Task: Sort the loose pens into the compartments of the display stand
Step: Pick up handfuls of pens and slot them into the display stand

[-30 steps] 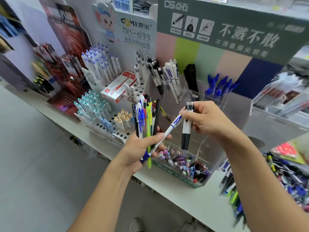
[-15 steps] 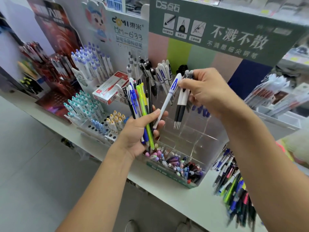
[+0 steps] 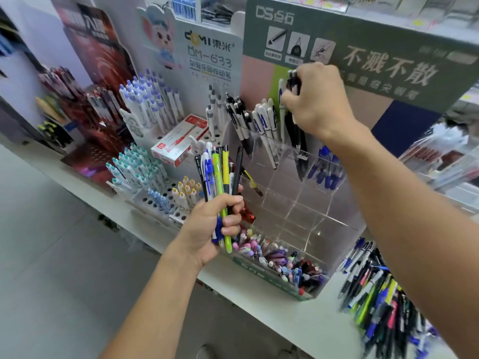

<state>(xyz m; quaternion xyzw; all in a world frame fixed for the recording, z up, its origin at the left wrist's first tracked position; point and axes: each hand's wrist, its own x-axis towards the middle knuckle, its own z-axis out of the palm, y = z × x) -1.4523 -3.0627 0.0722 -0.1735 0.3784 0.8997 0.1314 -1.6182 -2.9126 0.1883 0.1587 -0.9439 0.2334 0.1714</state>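
Note:
My left hand (image 3: 207,226) grips a bundle of mixed pens (image 3: 220,174), blue, green, yellow and black, upright in front of the clear acrylic display stand (image 3: 298,203). My right hand (image 3: 316,99) is raised over the stand's top row and pinches a few black-and-white pens (image 3: 293,84), their tips down in the compartment next to the white pens (image 3: 264,117). Blue pens (image 3: 326,167) sit in a compartment to the right. A heap of loose pens (image 3: 383,294) lies on the shelf at the right.
A white perforated stand (image 3: 155,198) with teal, yellow and purple-capped pens is at the left, with a red-and-white pen box (image 3: 178,141) on it. Small colourful items fill the stand's front tray (image 3: 280,265). A green signboard (image 3: 363,47) hangs above.
My right hand has risen from in front of the stand to its top row, carrying the black-and-white pens and the white pen it drew from the left-hand bundle. The left hand stayed about where it was.

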